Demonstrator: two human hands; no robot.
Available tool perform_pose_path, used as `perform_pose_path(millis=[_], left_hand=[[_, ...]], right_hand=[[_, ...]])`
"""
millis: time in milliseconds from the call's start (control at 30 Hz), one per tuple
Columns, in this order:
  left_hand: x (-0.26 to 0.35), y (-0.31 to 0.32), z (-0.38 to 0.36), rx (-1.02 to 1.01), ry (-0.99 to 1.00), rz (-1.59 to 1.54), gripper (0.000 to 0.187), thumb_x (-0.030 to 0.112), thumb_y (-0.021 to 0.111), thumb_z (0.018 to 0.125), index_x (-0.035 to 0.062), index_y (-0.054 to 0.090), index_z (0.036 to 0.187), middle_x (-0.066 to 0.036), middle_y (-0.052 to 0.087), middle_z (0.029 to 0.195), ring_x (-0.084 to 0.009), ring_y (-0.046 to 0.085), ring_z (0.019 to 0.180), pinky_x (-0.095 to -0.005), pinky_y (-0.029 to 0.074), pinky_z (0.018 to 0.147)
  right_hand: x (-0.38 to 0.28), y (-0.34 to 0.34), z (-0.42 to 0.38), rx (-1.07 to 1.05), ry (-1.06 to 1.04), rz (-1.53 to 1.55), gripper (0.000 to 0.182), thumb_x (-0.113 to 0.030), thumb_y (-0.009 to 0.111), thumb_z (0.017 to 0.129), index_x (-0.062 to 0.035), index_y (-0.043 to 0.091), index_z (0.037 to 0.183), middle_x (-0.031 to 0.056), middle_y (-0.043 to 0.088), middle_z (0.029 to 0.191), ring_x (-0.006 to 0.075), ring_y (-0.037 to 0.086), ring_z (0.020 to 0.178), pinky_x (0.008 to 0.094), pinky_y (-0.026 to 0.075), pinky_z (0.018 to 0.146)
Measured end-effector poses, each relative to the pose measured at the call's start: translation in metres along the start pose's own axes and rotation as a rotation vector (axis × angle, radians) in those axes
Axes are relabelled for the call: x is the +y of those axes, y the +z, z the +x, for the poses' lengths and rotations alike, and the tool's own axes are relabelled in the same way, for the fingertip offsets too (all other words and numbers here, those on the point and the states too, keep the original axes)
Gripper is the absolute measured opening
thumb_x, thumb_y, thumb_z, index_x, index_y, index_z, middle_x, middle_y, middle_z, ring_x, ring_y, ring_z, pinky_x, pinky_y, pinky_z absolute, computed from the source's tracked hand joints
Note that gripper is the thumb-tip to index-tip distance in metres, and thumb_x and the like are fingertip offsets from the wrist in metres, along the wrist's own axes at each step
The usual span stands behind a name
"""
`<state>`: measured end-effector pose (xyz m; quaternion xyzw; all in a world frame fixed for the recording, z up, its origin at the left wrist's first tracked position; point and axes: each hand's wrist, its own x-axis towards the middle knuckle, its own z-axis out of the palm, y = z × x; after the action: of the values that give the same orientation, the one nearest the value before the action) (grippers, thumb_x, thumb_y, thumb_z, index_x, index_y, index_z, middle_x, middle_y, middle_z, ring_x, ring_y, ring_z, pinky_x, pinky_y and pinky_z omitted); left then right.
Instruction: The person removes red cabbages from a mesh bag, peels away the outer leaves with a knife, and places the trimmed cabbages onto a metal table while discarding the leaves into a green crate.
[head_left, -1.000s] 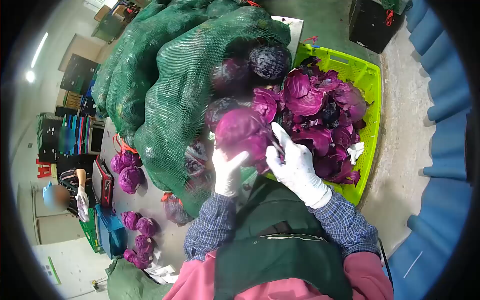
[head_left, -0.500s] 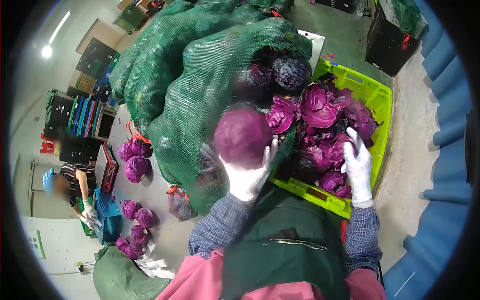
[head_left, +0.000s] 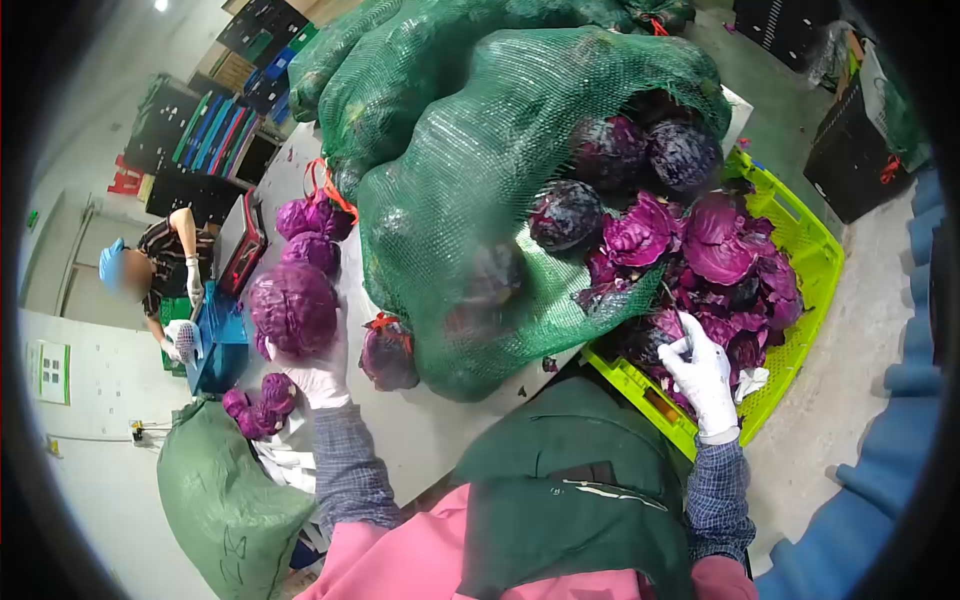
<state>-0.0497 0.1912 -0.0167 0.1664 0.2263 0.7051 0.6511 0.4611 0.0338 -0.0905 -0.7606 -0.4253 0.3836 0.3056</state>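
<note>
My left hand (head_left: pixel 322 378), in a white glove, is closed around the underside of a large red cabbage (head_left: pixel 293 308) at the left of the table. My gloved right hand (head_left: pixel 705 385) is at the near side of the yellow-green crate (head_left: pixel 815 285). Its fingers are bent and apart, and I make out nothing held in them. Torn purple cabbage leaves (head_left: pixel 725 240) fill the crate beyond that hand. Between my hands lies a green mesh sack (head_left: pixel 450 190), its mouth showing several dark, untrimmed cabbages (head_left: pixel 567 215).
Peeled cabbages (head_left: pixel 312 215) sit at the table's left, with smaller ones (head_left: pixel 265 405) nearer me. A green sack (head_left: pixel 225 500) bulges at lower left. Across the table a co-worker (head_left: pixel 165 265) stands by a blue bin (head_left: pixel 220 335). A black crate (head_left: pixel 850 150) stands at right.
My left hand has carried the cabbage from in front of the mesh sack leftward to the peeled cabbages. My right hand stays by the crate, its fingers more bent. The view has shifted left.
</note>
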Motion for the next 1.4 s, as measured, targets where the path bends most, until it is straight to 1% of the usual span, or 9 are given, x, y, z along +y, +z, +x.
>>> perform_pose_path(millis=[200, 233, 400, 500, 700, 833, 1033, 1200, 1400], left_hand=[[0.061, -0.142, 0.015, 0.59, 0.27, 0.92, 0.075, 0.03, 0.079, 0.084, 0.0079, 0.041, 0.145, -0.012, 0.044, 0.151, -0.0294, 0.042, 0.139, -0.049, 0.042, 0.114], [0.065, -0.144, 0.023, 0.644, 0.229, 0.381, 0.071, 0.031, 0.074, 0.089, 0.0072, 0.04, 0.147, -0.013, 0.042, 0.153, -0.0298, 0.042, 0.14, -0.0476, 0.039, 0.116], [0.043, -0.018, 0.084, 0.066, 0.162, -0.008, 0.058, 0.032, 0.054, 0.103, -0.0025, 0.04, 0.148, -0.021, 0.041, 0.156, -0.0345, 0.039, 0.145, -0.0498, 0.034, 0.12], [-0.036, 0.08, 0.068, -0.411, -0.102, 0.492, 0.051, 0.025, 0.052, 0.105, -0.0097, 0.045, 0.141, -0.028, 0.049, 0.147, -0.0389, 0.047, 0.139, -0.0538, 0.039, 0.117], [-0.238, 0.095, 0.043, 0.094, -1.075, -0.053, 0.032, 0.018, 0.053, 0.104, -0.0118, 0.053, 0.113, -0.028, 0.06, 0.108, -0.0454, 0.055, 0.123, -0.0521, 0.044, 0.113], [-0.302, 0.069, 0.045, -0.237, -0.605, 0.609, 0.043, 0.022, 0.06, 0.1, -0.0139, 0.049, 0.121, -0.031, 0.058, 0.116, -0.0488, 0.053, 0.122, -0.0584, 0.045, 0.11], [-0.248, 0.124, 0.023, 0.102, -0.861, 0.186, 0.041, 0.024, 0.064, 0.099, -0.0112, 0.056, 0.118, -0.032, 0.056, 0.131, -0.0461, 0.053, 0.128, -0.0549, 0.046, 0.111], [-0.19, 0.16, -0.002, -0.352, -0.418, 0.743, 0.051, 0.028, 0.059, 0.102, -0.0074, 0.05, 0.138, -0.023, 0.061, 0.13, -0.0309, 0.063, 0.116, -0.0424, 0.053, 0.099], [-0.153, 0.2, -0.003, -0.498, 0.002, 0.915, 0.056, 0.035, 0.048, 0.105, -0.0064, 0.05, 0.142, -0.019, 0.059, 0.138, -0.028, 0.057, 0.126, -0.0413, 0.04, 0.114]], right_hand=[[-0.015, 0.028, 0.026, 0.135, -0.512, -0.331, 0.047, -0.012, 0.069, 0.088, -0.01, 0.06, 0.134, 0.0085, 0.064, 0.094, 0.0233, 0.067, 0.077, 0.0376, 0.055, 0.069], [-0.038, 0.026, 0.027, 0.034, -0.394, -0.163, 0.047, -0.011, 0.067, 0.09, -0.01, 0.059, 0.137, 0.007, 0.063, 0.094, 0.0195, 0.065, 0.074, 0.0341, 0.054, 0.067], [-0.094, 0.055, 0.046, -0.181, -0.113, 0.362, 0.041, -0.014, 0.058, 0.101, -0.0065, 0.057, 0.141, 0.0027, 0.064, 0.095, 0.0078, 0.059, 0.062, 0.0237, 0.049, 0.056], [-0.094, 0.083, 0.09, 0.003, -0.038, 0.624, 0.034, -0.014, 0.061, 0.1, -0.0038, 0.062, 0.132, 0.0025, 0.068, 0.088, 0.0066, 0.057, 0.055, 0.0215, 0.046, 0.051], [-0.125, 0.09, 0.17, 0.197, -0.341, 0.184, 0.033, -0.021, 0.057, 0.1, -0.0037, 0.063, 0.128, 0.0087, 0.07, 0.1, 0.0167, 0.061, 0.069, 0.0302, 0.05, 0.063], [-0.125, 0.075, 0.181, -0.039, -0.271, 0.102, 0.036, -0.029, 0.054, 0.098, -0.0054, 0.063, 0.124, 0.0194, 0.07, 0.114, 0.0361, 0.07, 0.1, 0.0437, 0.056, 0.089], [-0.06, 0.008, 0.091, 0.018, -0.749, -0.046, 0.038, -0.023, 0.056, 0.099, -0.006, 0.06, 0.133, 0.0178, 0.072, 0.114, 0.0371, 0.071, 0.093, 0.0444, 0.058, 0.082], [-0.047, -0.107, -0.027, -0.02, -0.019, 0.312, 0.043, -0.004, 0.055, 0.099, -0.0037, 0.055, 0.142, 0.0086, 0.074, 0.11, 0.003, 0.061, 0.06, 0.0228, 0.053, 0.053], [-0.007, -0.071, -0.128, 0.03, 0.027, 0.551, 0.045, -0.022, 0.051, 0.109, -0.006, 0.045, 0.151, 0.0036, 0.065, 0.127, 0.0068, 0.06, 0.079, 0.0235, 0.054, 0.07]])
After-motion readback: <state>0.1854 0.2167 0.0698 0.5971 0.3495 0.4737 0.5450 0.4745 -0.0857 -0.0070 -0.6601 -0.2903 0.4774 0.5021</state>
